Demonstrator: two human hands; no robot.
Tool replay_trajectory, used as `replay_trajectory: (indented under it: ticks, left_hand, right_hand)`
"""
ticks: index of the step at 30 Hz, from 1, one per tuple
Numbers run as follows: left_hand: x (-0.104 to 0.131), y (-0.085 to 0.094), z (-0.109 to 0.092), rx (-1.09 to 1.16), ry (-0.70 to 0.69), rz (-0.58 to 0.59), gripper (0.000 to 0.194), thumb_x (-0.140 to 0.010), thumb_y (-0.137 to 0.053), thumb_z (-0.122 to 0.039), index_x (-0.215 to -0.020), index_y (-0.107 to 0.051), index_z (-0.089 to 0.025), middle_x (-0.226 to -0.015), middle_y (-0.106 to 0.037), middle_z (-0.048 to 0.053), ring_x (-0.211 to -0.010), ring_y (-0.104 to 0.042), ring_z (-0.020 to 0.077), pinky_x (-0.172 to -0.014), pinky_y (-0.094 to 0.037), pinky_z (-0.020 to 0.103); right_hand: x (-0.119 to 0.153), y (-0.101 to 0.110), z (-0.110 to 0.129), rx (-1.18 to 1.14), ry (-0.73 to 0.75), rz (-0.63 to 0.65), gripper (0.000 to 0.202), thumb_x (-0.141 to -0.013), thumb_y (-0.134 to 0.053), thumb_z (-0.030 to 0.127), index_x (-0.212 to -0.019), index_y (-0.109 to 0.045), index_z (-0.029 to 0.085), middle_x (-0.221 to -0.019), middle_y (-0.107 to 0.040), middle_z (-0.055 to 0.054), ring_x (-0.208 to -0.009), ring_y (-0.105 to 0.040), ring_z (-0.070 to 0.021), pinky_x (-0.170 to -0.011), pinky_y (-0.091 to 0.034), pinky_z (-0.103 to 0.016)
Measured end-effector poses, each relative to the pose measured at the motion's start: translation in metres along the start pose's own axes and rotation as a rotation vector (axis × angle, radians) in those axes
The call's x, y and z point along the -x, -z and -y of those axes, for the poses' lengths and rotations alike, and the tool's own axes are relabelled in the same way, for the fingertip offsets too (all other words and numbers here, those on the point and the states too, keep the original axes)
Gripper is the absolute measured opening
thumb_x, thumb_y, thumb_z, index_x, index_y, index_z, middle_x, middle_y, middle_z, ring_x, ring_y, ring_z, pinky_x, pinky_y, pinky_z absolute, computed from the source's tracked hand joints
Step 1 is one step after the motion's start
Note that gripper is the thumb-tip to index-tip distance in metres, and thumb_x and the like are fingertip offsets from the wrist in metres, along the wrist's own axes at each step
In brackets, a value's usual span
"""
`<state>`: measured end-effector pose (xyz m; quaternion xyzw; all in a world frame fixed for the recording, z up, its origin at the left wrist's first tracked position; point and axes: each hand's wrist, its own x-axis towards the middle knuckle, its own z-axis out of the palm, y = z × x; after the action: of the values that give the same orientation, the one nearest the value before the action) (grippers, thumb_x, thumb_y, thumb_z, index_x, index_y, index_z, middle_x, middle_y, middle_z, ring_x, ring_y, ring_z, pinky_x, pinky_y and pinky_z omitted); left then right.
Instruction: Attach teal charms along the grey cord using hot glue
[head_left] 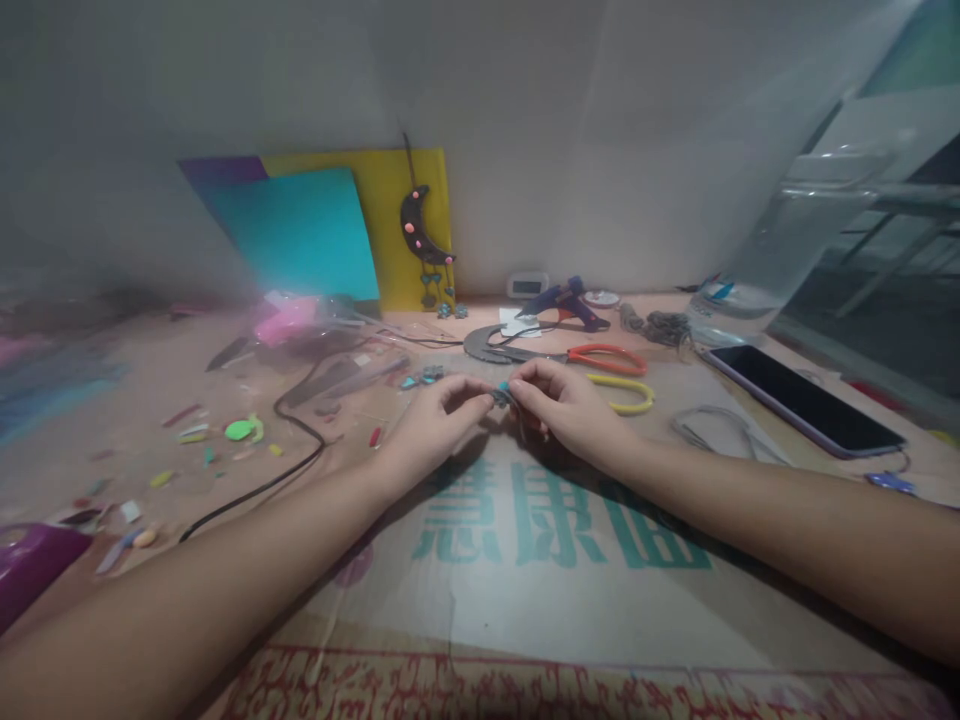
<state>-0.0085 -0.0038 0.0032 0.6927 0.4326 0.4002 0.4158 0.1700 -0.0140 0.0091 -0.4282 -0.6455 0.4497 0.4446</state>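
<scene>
The left hand and right hand pinch a small grey-and-turquoise piece between fingertips, above the surface. It seems unfinished; similar loose pieces lie just beyond, while a dark crescent ornament looks complete.

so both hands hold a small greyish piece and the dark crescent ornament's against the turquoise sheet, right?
No: the head view shows the dark crescent ornament against the yellow sheet, not turquoise; left hand and right hand hold the small greyish piece.
</scene>
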Motion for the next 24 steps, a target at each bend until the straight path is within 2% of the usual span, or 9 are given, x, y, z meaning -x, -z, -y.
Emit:
replay_trajectory:
  ticks: [5, 11, 15, 19, 24]
  left_hand:
    - [0.0002, 0.0014, 0.0009, -0.026, -0.015, 0.010, 0.017, -0.081, -0.059, -0.035, -0.082, -0.062, -0.018, -0.083, -0.068, 0.003, -0.081, -0.063, 0.0184, -0.076, -0.046, 0.029]
    - [0.0023, 0.0011, -0.0040, -0.091, -0.024, -0.006, 0.020, -0.083, -0.059, -0.037, -0.080, -0.062, -0.018, -0.081, -0.068, 0.002, -0.076, -0.061, 0.0172, -0.072, -0.045, 0.028]
    - [0.0033, 0.0004, -0.0057, -0.126, -0.024, -0.032, 0.019, -0.083, -0.058, -0.036, -0.079, -0.061, -0.018, -0.079, -0.067, 0.002, -0.075, -0.060, 0.0171, -0.070, -0.045, 0.028]
    - [0.0050, 0.0003, -0.0054, -0.154, -0.099, -0.010, 0.017, -0.085, -0.057, -0.033, -0.080, -0.062, -0.017, -0.081, -0.068, 0.002, -0.078, -0.062, 0.0168, -0.074, -0.046, 0.027]
    - [0.0067, 0.0003, -0.0055, -0.248, -0.149, -0.040, 0.014, -0.086, -0.056, -0.029, -0.080, -0.064, -0.018, -0.085, -0.069, 0.003, -0.083, -0.063, 0.0182, -0.077, -0.046, 0.028]
  right_hand:
    - [-0.0002, -0.0003, 0.0000, 0.007, -0.006, 0.001, 0.023, -0.087, -0.059, 0.040, -0.083, -0.053, 0.018, -0.061, -0.058, 0.005, -0.046, -0.046, -0.0066, -0.041, -0.034, -0.019]
    - [-0.0005, 0.0003, -0.0001, 0.014, 0.014, 0.003, 0.027, -0.086, -0.060, 0.044, -0.084, -0.054, 0.018, -0.056, -0.052, 0.007, -0.045, -0.045, -0.0070, -0.042, -0.034, -0.019]
    - [-0.0004, 0.0010, -0.0007, 0.020, 0.008, 0.053, 0.030, -0.087, -0.059, 0.047, -0.084, -0.056, 0.017, -0.057, -0.053, 0.006, -0.044, -0.044, -0.0068, -0.042, -0.034, -0.019]
    - [-0.0005, 0.0003, -0.0018, 0.011, -0.023, 0.084, 0.027, -0.086, -0.059, 0.044, -0.083, -0.055, 0.018, -0.055, -0.053, 0.006, -0.041, -0.044, -0.0065, -0.039, -0.033, -0.018]
    - [-0.0002, -0.0013, -0.0023, -0.042, -0.030, 0.087, 0.024, -0.085, -0.061, 0.041, -0.082, -0.052, 0.019, -0.052, -0.050, 0.008, -0.040, -0.045, -0.0066, -0.038, -0.034, -0.017]
